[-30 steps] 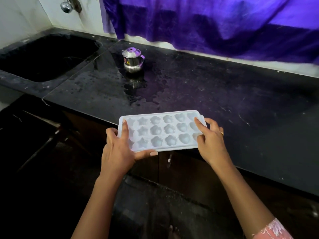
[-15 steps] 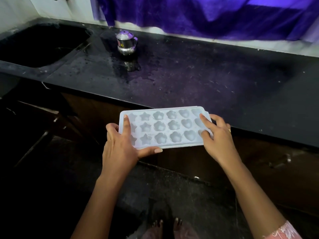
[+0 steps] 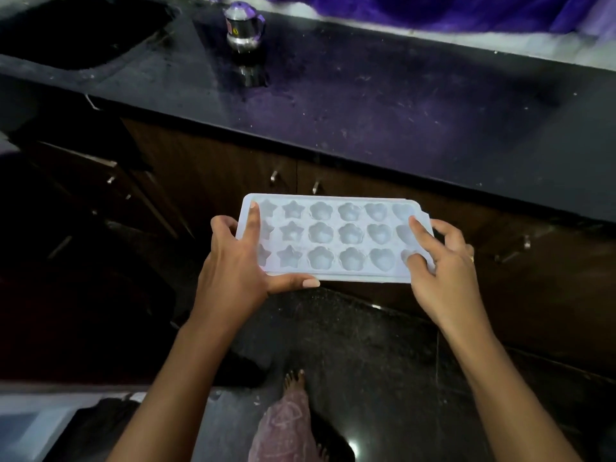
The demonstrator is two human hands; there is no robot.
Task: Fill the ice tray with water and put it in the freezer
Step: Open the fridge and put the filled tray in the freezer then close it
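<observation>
A white ice tray (image 3: 333, 235) with star, flower and heart shaped cells is held level in the air, in front of the counter and over the floor. My left hand (image 3: 238, 261) grips its left end, index finger along the top and thumb under the near edge. My right hand (image 3: 440, 258) holds its right end with fingers spread over the last cells. Whether the cells hold water I cannot tell.
The black counter (image 3: 383, 105) runs across the top, with a small steel pot (image 3: 242, 26) and a wet patch on it. A dark sink (image 3: 83, 28) lies at the far left. Brown cabinet doors (image 3: 216, 168) stand below. My bare foot (image 3: 293, 385) is on the dark floor.
The tray has come back off the counter edge toward me and now hangs over the floor. The view has tipped downward; both hands keep the same hold.
</observation>
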